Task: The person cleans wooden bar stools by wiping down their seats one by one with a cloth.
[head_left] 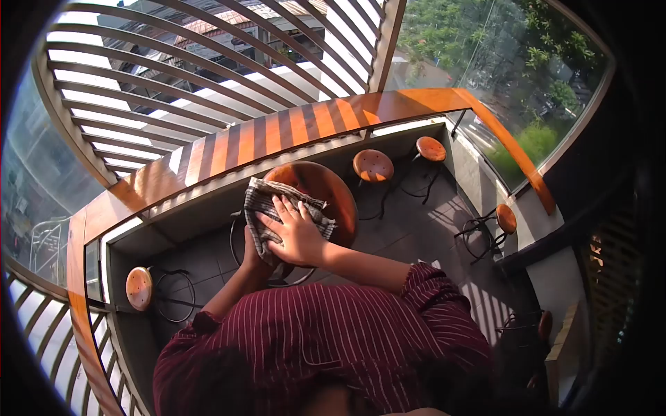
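A striped, dark-and-light cloth [258,216] lies bunched over the left part of a round wooden top [340,201]. My right hand [300,234] rests flat on the cloth, its fingers stretched out and spread, with a ring on one finger. Lower and to the left, my left hand [255,248] is at the near left edge of the cloth and the round top. Its fingers are hidden, so what it grips, if anything, cannot be seen.
A long wooden counter [277,137] curves along the slatted window. Round-seated stools stand around: one at left [139,288], two at the back, a stool seat [373,166] and another seat [431,148], plus a stool [506,218] at right. Grey tiles [409,239] cover the floor.
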Motion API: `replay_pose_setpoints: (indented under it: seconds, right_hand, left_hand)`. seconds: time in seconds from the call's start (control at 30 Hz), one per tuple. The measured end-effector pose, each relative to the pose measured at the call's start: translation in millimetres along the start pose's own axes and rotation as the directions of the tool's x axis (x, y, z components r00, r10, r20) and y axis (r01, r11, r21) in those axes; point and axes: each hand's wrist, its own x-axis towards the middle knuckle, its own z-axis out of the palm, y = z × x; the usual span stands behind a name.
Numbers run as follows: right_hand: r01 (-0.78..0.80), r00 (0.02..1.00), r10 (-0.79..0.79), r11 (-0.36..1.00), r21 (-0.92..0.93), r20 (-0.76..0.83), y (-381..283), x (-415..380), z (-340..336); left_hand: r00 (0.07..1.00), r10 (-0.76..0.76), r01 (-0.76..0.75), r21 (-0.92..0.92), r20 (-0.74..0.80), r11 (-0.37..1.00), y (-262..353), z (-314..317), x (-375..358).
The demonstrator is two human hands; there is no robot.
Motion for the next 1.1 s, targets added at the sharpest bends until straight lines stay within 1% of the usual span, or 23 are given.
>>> replay_pose_setpoints:
  seconds: [0.03,0.1,0.13,0.17,0.23,0.27,0.3,0.37,0.4,0.43,0.5,0.57,0.63,0.7,0.77,0.83,0.87,0.9,0.93,0.97,1.03,1.07,1.1]
  right_hand:
    - [-0.035,0.996,0.034,0.999,-0.003,-0.083,5.8,16.6,5.5]
    - [-0.132,0.982,0.128,0.991,-0.018,-0.140,14.8,34.7,16.4]
    - [-0.097,0.989,0.093,0.995,-0.027,-0.116,14.2,30.4,15.8]
    - [-0.056,0.995,0.053,0.998,-0.032,-0.090,7.3,26.0,14.4]
    - [0.102,0.995,-0.102,0.994,-0.032,0.008,-4.4,-0.1,4.0]
    - [0.155,0.988,-0.155,0.988,0.009,0.007,-8.9,-16.4,0.0]
    - [0.208,0.978,-0.209,0.977,0.051,0.007,-10.4,-31.7,-3.9]
    - [0.420,0.904,-0.415,0.908,-0.020,0.103,7.2,-59.2,-2.2]
    - [0.520,0.854,-0.519,0.847,-0.110,0.037,20.7,-71.3,-1.3]
    - [0.569,0.821,-0.555,0.816,-0.106,0.137,33.6,-80.6,-15.9]
    - [0.477,0.822,-0.490,0.871,0.120,0.290,59.9,-88.2,-47.9]
    - [0.274,0.920,-0.279,0.960,0.060,0.276,89.6,-96.2,-57.1]
    - [0.039,0.990,-0.019,0.990,-0.136,0.142,115.8,-90.4,-54.0]
    - [-0.124,0.988,0.133,0.988,0.096,-0.083,140.1,-65.4,-34.7]
    - [-0.340,0.935,0.332,0.939,-0.049,-0.123,125.1,-32.9,-22.7]
    - [-0.207,0.972,0.181,0.961,-0.184,-0.148,87.6,-7.8,-15.5]
    - [-0.087,0.996,0.082,0.988,-0.131,-0.041,65.6,1.2,-9.9]
    - [0.031,0.998,-0.027,0.997,-0.066,0.062,45.6,1.5,-5.7]
    - [0.140,0.983,-0.136,0.990,-0.021,0.124,30.7,-7.0,-3.7]
    - [0.244,0.953,-0.245,0.969,0.030,0.179,17.7,-14.2,-1.1]
    - [0.285,0.933,-0.282,0.958,0.018,0.222,10.0,-33.8,-10.9]
    - [0.316,0.922,-0.312,0.948,0.021,0.230,14.5,-43.3,-17.7]
    - [0.307,0.925,-0.302,0.952,0.018,0.232,19.5,-53.6,-28.1]
  left_hand:
    - [0.995,0.080,-0.084,0.074,0.060,0.994,3.4,19.4,-4.9]
    - [0.997,-0.044,0.048,-0.052,0.067,0.998,7.0,4.5,5.6]
    - [0.994,-0.087,0.092,-0.078,0.068,0.993,8.9,9.4,0.7]
    - [0.994,-0.064,0.069,-0.048,0.092,0.996,10.4,4.0,1.9]
    - [0.995,-0.088,0.090,-0.055,0.042,0.994,15.0,-6.7,-1.0]
    - [0.991,-0.130,0.128,-0.057,-0.039,0.990,17.5,-7.2,-1.1]
    - [0.986,-0.111,0.119,0.059,-0.123,0.991,18.0,-12.0,1.1]
    - [0.947,-0.303,0.303,0.021,0.108,0.953,19.4,-16.6,-2.7]
    - [0.919,-0.391,0.394,-0.058,0.049,0.917,16.6,-9.2,-6.9]
    - [0.889,-0.456,0.457,-0.087,0.028,0.885,12.7,-7.5,-6.3]
    - [0.902,-0.417,0.418,0.018,0.108,0.908,2.2,-5.7,-2.7]
    - [0.923,-0.383,0.378,0.091,0.037,0.921,-1.3,-1.5,-5.3]
    - [0.921,-0.389,0.385,0.123,0.008,0.914,-5.0,-3.9,-4.9]
    - [0.923,-0.384,0.379,0.130,0.021,0.916,-9.2,-4.9,-1.3]
    - [0.924,-0.380,0.372,0.139,0.033,0.918,-10.8,-2.3,0.3]
    - [0.924,-0.382,0.381,0.012,0.033,0.924,-8.6,1.5,2.0]
    - [0.924,-0.382,0.382,0.015,0.032,0.924,-11.5,-7.2,6.6]
    - [0.981,-0.176,0.165,0.130,0.081,0.978,-17.2,-24.4,14.5]
    - [0.988,0.031,-0.066,0.228,0.151,0.971,-17.8,-35.4,19.6]
    - [0.993,-0.113,0.116,-0.142,0.031,0.983,-3.0,-26.6,16.5]
    - [0.981,-0.195,0.193,0.087,0.017,0.977,16.7,-23.6,10.6]
    - [0.988,-0.151,0.149,0.059,0.031,0.987,15.2,-16.5,6.2]
    - [0.967,-0.237,0.233,0.043,0.099,0.971,15.1,-16.6,-1.1]
